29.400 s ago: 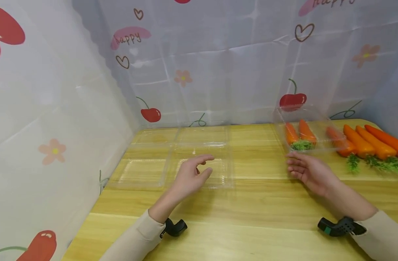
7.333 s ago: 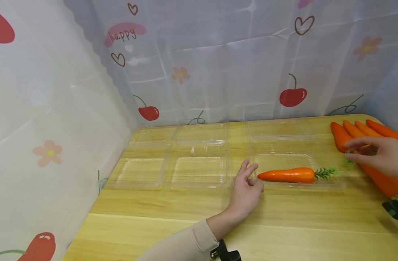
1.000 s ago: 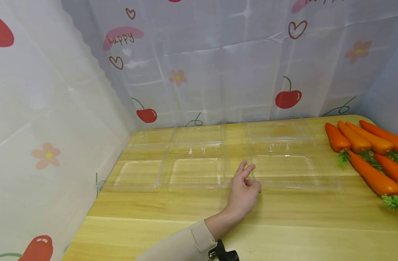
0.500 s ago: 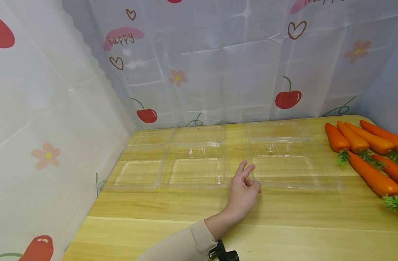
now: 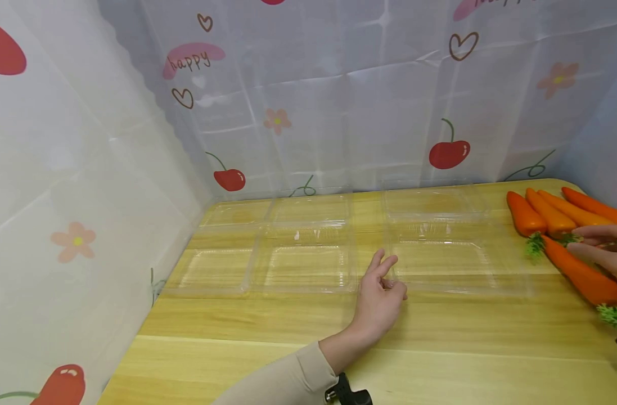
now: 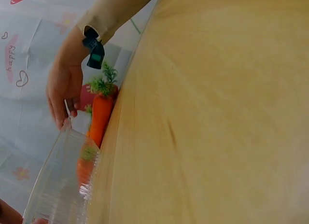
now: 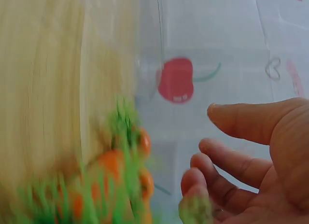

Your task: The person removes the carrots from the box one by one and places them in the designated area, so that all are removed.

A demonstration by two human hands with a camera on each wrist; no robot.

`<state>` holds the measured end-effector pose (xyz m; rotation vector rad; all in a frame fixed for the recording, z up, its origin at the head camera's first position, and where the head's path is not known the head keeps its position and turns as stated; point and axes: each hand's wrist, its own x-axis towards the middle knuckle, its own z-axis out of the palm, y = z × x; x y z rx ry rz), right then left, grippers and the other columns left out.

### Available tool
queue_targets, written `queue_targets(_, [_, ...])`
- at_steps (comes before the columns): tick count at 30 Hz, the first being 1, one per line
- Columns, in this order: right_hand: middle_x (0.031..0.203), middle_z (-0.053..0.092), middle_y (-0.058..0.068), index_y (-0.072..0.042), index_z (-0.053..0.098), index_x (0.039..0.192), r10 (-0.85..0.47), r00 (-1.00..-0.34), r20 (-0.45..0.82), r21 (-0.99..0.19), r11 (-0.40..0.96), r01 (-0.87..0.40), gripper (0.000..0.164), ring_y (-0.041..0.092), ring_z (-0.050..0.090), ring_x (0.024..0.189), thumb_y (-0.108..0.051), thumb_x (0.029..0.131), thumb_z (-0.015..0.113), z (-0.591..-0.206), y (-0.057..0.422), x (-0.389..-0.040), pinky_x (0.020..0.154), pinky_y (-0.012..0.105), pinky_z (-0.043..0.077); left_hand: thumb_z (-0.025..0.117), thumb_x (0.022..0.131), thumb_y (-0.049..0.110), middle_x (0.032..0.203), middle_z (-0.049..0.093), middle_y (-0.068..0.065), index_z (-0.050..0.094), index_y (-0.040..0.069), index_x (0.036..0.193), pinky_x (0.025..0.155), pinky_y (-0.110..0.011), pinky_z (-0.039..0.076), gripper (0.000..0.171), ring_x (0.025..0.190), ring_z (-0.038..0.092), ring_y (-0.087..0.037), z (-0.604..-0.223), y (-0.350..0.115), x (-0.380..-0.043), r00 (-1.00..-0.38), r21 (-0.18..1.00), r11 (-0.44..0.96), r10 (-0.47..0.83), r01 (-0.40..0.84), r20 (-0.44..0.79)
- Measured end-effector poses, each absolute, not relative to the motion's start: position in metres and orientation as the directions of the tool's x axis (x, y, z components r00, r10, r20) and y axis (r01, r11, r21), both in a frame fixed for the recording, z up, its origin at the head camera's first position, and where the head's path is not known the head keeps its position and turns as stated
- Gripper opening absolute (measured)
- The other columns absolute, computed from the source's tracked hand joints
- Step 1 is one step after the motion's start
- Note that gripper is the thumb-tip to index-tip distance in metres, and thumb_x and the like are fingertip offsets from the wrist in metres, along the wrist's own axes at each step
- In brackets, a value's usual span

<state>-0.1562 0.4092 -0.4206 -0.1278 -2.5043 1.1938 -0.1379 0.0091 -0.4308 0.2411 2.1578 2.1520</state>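
Note:
My left hand (image 5: 379, 306) pinches the near left corner of the rightmost clear plastic box (image 5: 455, 286), thumb and index finger bent together, the other fingers raised. This box lies on the table with its lid folded open toward the back. In the left wrist view its clear wall (image 6: 58, 175) rises beside the fingers. My right hand (image 5: 609, 247) hovers over the carrots at the right edge, fingers apart and holding nothing. Below it lies a front carrot (image 5: 584, 275) with a green leafy top; another beside it is mostly hidden by the hand.
Two more clear plastic boxes, the middle one (image 5: 308, 270) and the left one (image 5: 214, 270), lie with lids open to the left. Several carrots (image 5: 526, 214) form a back row at the right. A printed curtain (image 5: 338, 112) hangs behind the wooden table (image 5: 268, 349).
The carrot on the right box's front edge 7.3 s ago now lies elsewhere. Over the last half second my right hand rises from the right edge, off a front carrot. My left hand stays put.

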Motion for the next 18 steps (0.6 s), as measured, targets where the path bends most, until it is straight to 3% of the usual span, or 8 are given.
queue_targets(1, [0.084,0.049,-0.050,-0.043,0.067,0.102,0.211,-0.944,0.253,-0.748,0.661,-0.053,0.024,-0.020,0.049,0.066,-0.021,0.098,0.073,-0.413,0.400,-0.155,0.052,0.014,0.044,0.053,0.088,-0.009,0.170,0.026,-0.005,0.056,-0.003,0.144,0.053,-0.014,0.035,0.056,0.060,0.053,-0.005,-0.431,0.009,-0.138,-0.984,0.999,-0.003,0.170,0.051,0.051])
queue_targets(3, [0.089,0.061,-0.034,-0.028,0.070,0.110,0.167,-0.964,0.207,-0.674,0.739,-0.017,0.010,-0.018,0.046,0.066,-0.027,0.100,0.069,-0.408,0.392,-0.157,0.052,0.019,0.045,0.053,0.088,-0.009,0.170,0.026,-0.005,0.056,-0.004,0.144,0.053,-0.014,0.035,0.056,0.059,0.052,-0.005,-0.430,0.009,-0.138,-0.984,0.999,0.001,0.170,0.053,0.052])
queue_targets(6, [0.105,0.071,0.009,0.003,0.062,0.128,0.109,-0.988,0.109,-0.590,0.807,0.024,0.047,-0.006,0.049,0.069,-0.036,0.103,0.064,-0.402,0.379,-0.160,0.053,0.024,0.046,0.053,0.088,-0.009,0.170,0.026,-0.006,0.056,-0.003,0.144,0.052,-0.014,0.034,0.056,0.056,0.049,-0.004,-0.430,0.009,-0.138,-0.984,0.999,0.010,0.171,0.052,0.049])
queue_targets(8, [0.117,0.062,0.036,0.009,0.056,0.134,0.055,-0.997,0.048,-0.554,0.832,0.019,0.057,0.003,0.054,0.071,-0.039,0.104,0.060,-0.399,0.370,-0.161,0.055,0.026,0.047,0.053,0.088,-0.008,0.170,0.026,-0.006,0.057,-0.003,0.144,0.052,-0.014,0.033,0.056,0.054,0.045,-0.003,-0.430,0.009,-0.138,-0.984,0.999,0.018,0.172,0.048,0.044])
queue_targets(13, [0.099,0.069,0.021,0.012,0.048,0.141,-0.067,-0.995,-0.074,-0.585,0.811,-0.011,0.061,0.013,0.059,0.070,-0.039,0.108,0.052,-0.396,0.353,-0.166,0.058,0.029,0.051,0.053,0.088,-0.008,0.170,0.028,-0.003,0.058,-0.001,0.144,0.052,-0.014,0.033,0.057,0.052,0.043,-0.002,-0.428,0.009,-0.138,-0.985,0.999,0.038,0.169,0.036,0.029])
queue_targets(18, [0.091,0.064,0.008,0.016,0.039,0.147,-0.120,-0.981,-0.151,-0.681,0.732,0.015,0.061,0.017,0.056,0.069,-0.033,0.111,0.045,-0.399,0.346,-0.168,0.059,0.029,0.050,0.055,0.087,-0.007,0.170,0.028,-0.004,0.058,-0.001,0.144,0.050,-0.013,0.034,0.057,0.054,0.044,-0.001,-0.425,0.007,-0.137,-0.982,0.998,0.047,0.188,0.030,0.021])
